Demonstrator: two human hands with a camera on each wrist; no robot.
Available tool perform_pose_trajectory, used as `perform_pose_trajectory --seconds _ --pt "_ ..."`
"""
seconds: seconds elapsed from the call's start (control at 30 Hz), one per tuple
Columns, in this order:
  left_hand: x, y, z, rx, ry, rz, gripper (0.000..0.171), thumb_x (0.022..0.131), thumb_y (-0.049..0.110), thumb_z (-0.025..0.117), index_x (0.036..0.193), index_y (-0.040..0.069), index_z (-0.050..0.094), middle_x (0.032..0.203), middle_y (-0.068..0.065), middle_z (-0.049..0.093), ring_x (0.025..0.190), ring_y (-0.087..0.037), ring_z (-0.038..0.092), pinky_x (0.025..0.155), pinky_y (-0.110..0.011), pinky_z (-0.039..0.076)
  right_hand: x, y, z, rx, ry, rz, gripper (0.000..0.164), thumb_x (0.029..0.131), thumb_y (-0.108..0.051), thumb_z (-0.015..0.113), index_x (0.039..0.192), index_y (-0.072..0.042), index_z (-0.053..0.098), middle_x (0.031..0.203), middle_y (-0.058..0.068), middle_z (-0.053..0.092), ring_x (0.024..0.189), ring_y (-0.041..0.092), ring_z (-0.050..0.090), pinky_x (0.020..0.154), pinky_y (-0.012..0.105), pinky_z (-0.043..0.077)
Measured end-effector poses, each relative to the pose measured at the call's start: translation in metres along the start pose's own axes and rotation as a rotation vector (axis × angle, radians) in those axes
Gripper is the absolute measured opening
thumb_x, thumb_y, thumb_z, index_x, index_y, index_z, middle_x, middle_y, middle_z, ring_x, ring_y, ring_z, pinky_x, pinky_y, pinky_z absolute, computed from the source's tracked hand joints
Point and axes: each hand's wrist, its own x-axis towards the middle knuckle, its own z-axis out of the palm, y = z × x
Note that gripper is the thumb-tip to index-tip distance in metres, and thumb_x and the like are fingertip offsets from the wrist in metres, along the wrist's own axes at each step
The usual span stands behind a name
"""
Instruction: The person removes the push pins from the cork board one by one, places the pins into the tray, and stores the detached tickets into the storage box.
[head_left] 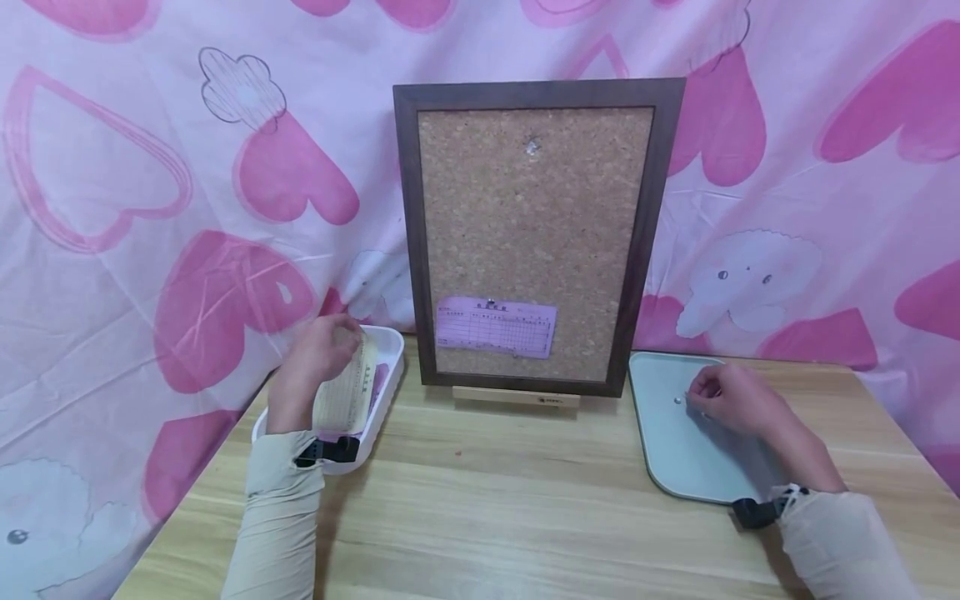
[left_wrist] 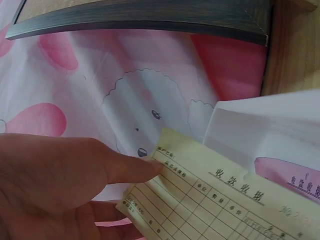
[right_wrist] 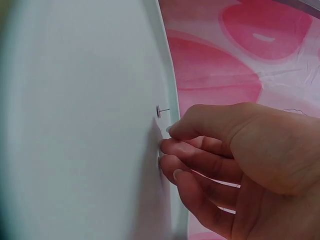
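My left hand [head_left: 321, 354] pinches a yellow receipt slip [left_wrist: 200, 195] between thumb and fingers, above a white tray [head_left: 384, 408]. Part of the slip's left edge is behind the thumb. A purple slip [left_wrist: 287, 177] lies in that tray. On a pale green tray [head_left: 675, 467], a thumbtack [right_wrist: 158, 111] rests with its point upward. My right hand [head_left: 738, 402] is beside it, loosely bent fingers near the tray surface and a little apart from the tack. Nothing shows between thumb and forefinger.
A cork board [head_left: 536, 217] in a dark frame stands upright between the trays on a wooden stand [head_left: 517, 398]. A purple slip [head_left: 495, 327] is pinned low on it. Something small and shiny [head_left: 532, 147] sits near its top. Behind hangs a pink heart-patterned cloth [head_left: 292, 167].
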Motion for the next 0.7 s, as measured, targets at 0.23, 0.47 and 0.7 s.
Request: perform_pose_trajectory --seconds 0.23,0.47,0.7 --pt "0.001 -0.002 -0.001 -0.026 -0.048 -0.002 0.030 0.104 0.024 0.066 0.129 0.008 0.073 0.141 -0.025 0.065 0.124 -0.044 0.058 0.104 -0.063 0.051 0.000 0.000 0.000 -0.007 -0.002 -0.016 0.009 0.093 -0.010 0.079 0.100 -0.004 0.077 0.089 0.005 0.071 0.081 0.019 0.060 0.065 0.024 0.051" --pt "-0.002 0.003 -0.006 -0.020 -0.026 0.084 0.035 0.105 0.027 0.067 0.133 0.006 0.073 0.143 -0.028 0.066 0.132 -0.049 0.059 0.109 -0.066 0.050 0.000 0.001 0.001 -0.011 0.015 -0.017 0.010 0.092 -0.010 0.080 0.100 -0.004 0.078 0.090 0.004 0.072 0.082 0.020 0.060 0.067 0.023 0.052" --pt "-0.006 0.022 -0.009 -0.192 0.051 0.300 0.027 0.106 0.021 0.069 0.128 0.007 0.075 0.129 -0.016 0.077 0.128 -0.043 0.067 0.109 -0.061 0.053 -0.001 0.003 0.002 0.004 0.002 -0.027 0.005 0.091 -0.010 0.081 0.096 -0.009 0.079 0.087 0.000 0.070 0.082 0.018 0.060 0.067 0.023 0.052"
